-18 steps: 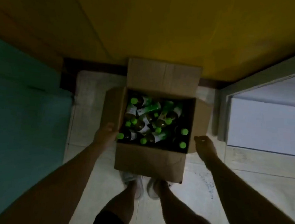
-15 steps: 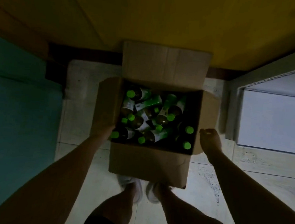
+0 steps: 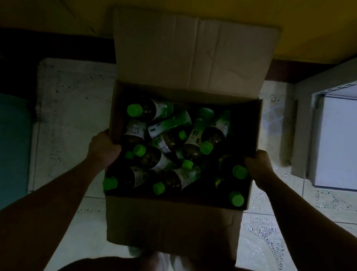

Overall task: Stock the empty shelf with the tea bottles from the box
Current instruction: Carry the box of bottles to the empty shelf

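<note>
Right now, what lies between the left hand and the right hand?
In the head view, the open cardboard box with green-capped tea bottles lies between the left hand and right hand.

A brown cardboard box (image 3: 172, 225) sits open-topped in the middle of the view, its far flap (image 3: 193, 52) standing up and creased, its near flap hanging down in front. Inside lie tea bottles (image 3: 171, 156) — dark bottles with bright green caps and white-and-green labels — heaped loosely, most on their sides and pointing different ways, some crossing over others. Two bottles by the right wall stand upright, caps up. The white shelf (image 3: 347, 143) stands at the right, bare.
</note>
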`<action>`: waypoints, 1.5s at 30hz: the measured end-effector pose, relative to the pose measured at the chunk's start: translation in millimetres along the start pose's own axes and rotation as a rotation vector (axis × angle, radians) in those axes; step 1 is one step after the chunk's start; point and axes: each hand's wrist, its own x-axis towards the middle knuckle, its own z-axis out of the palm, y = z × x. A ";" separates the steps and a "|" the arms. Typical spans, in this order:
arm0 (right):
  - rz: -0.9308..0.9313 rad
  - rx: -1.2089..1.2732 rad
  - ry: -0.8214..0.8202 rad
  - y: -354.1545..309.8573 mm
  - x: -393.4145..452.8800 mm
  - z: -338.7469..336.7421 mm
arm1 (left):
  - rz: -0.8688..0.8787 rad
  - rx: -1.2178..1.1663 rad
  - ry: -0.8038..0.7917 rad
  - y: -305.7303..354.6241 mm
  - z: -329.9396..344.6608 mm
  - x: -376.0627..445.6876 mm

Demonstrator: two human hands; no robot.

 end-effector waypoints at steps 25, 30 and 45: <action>-0.048 -0.086 0.031 -102.4 -447.5 -271.0 | 0.325 0.164 -0.138 156.3 -357.9 -375.8; -0.072 0.023 0.134 -90.6 -592.8 -304.9 | 0.471 0.250 -0.156 190.8 -425.3 -468.3; 0.047 0.347 0.266 111.6 -769.7 -392.7 | 0.849 0.554 -0.357 266.2 -344.8 -664.4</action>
